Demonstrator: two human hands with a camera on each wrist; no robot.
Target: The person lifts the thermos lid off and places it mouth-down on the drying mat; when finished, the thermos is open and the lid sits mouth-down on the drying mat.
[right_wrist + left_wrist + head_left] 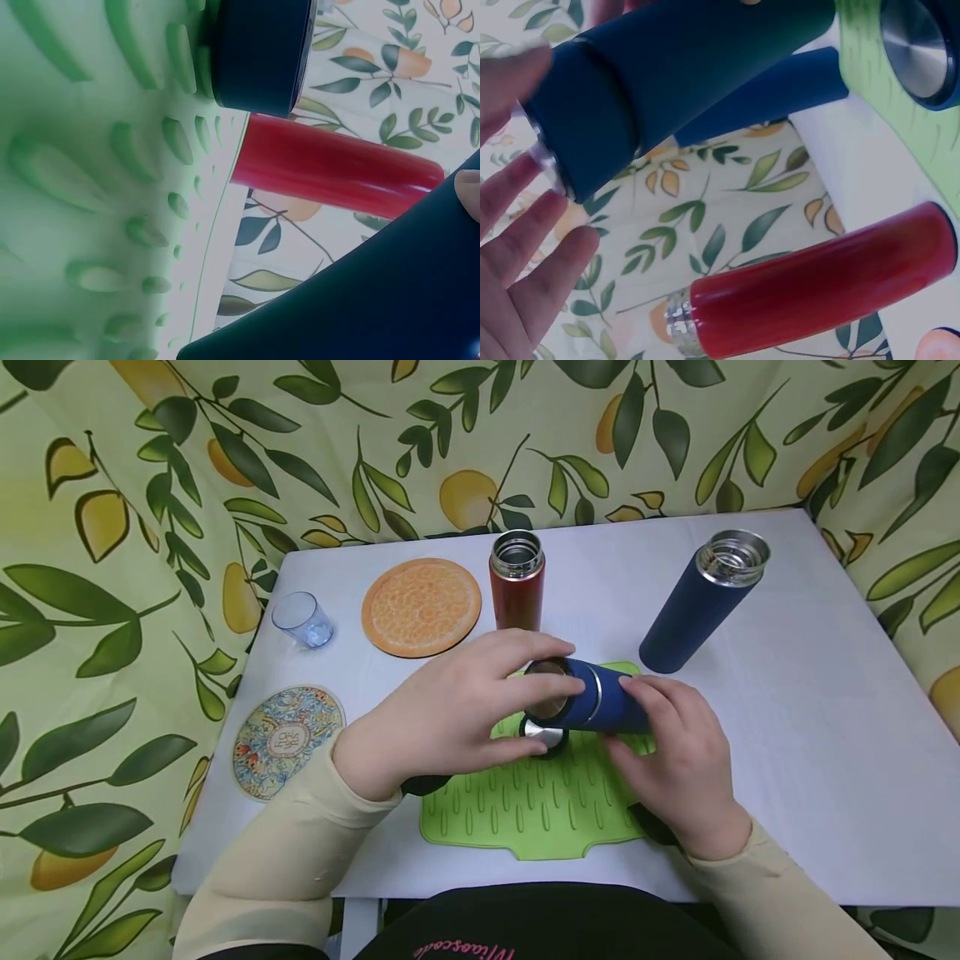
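My right hand [678,760] grips a blue thermos [622,703], tilted with its mouth end toward the left. A silver line rings it below the upper section. My left hand [480,706] is at that mouth end, fingers loosely spread and nearly straight. In the left wrist view, the fingers [536,247] lie beside the steel rim, one blurred over the blue collar [592,120]. Under the thermos, a round cap [546,735] with a steel top stands on the green ridged mat [525,818]. The right wrist view shows a fingertip [470,193] against the thermos's side.
A red thermos [517,593] without a lid stands behind the hands. Another lidless blue thermos [697,610] stands to the right. Leftward are an orange round mat [420,606], a clear glass [303,622] and a patterned round coaster [262,735] on the white table [810,777].
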